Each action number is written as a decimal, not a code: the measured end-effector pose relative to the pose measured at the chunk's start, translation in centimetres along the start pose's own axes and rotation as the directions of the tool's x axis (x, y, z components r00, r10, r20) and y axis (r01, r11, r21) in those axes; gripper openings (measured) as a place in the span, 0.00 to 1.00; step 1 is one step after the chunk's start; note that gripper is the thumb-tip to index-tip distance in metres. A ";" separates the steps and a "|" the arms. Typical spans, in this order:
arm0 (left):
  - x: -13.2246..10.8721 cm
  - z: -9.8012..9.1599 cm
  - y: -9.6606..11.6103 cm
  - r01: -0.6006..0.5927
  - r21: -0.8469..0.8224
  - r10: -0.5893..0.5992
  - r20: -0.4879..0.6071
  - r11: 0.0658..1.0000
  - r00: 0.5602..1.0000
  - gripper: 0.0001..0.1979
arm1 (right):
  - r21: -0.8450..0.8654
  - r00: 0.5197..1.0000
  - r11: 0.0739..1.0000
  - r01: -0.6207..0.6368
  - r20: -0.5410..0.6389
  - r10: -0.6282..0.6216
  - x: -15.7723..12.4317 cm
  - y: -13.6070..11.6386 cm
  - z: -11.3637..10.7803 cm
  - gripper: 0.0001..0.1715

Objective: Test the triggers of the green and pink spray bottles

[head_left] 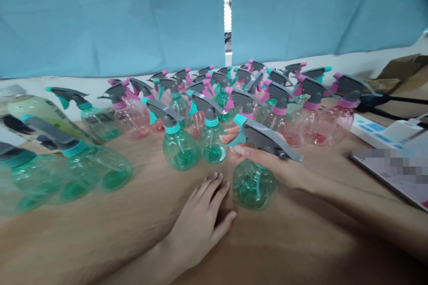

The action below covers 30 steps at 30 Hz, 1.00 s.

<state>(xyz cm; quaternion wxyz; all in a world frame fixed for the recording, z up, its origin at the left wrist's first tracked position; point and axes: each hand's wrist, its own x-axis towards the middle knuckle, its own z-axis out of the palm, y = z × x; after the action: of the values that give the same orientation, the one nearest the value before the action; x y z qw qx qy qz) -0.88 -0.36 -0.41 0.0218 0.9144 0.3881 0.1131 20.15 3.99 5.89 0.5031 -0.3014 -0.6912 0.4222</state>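
A green spray bottle (255, 185) with a grey trigger head and teal nozzle stands upright in front of me. My right hand (265, 156) reaches in from the right, its fingers closed around the bottle's neck just under the head. On the wooden table, palm down, rests my left hand (204, 213); its fingers are stretched out and hold nothing, a short way left of that bottle. Just beyond the two hands stand another green spray bottle (212, 142) and a green one beside it (180, 149).
Many green and pink spray bottles, such as a pink one (302, 124), crowd the table's back. Several green bottles (113, 171) are at the left. A phone-like device (384, 167) and a white power strip (374, 129) lie right. Blue cloth (117, 18) hangs behind.
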 end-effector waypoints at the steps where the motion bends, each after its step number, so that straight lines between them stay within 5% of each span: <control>1: 0.0 0.0 0.0 -0.001 -0.004 0.001 -0.001 1.000 1.000 0.24 | -0.004 1.000 1.000 -0.004 0.001 0.004 0.0 0.0 0.0 0.11; 30: 0.0 0.1 0.0 0.002 0.023 -0.002 0.028 1.000 1.000 0.24 | 0.050 1.000 0.999 0.007 -0.012 -0.006 -0.1 0.2 0.0 0.11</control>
<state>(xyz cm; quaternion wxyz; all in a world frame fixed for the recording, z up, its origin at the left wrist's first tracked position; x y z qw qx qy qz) -0.84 -0.38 -0.55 0.0167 0.9157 0.3899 0.0957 20.14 4.04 5.66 0.5157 -0.2890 -0.6785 0.4361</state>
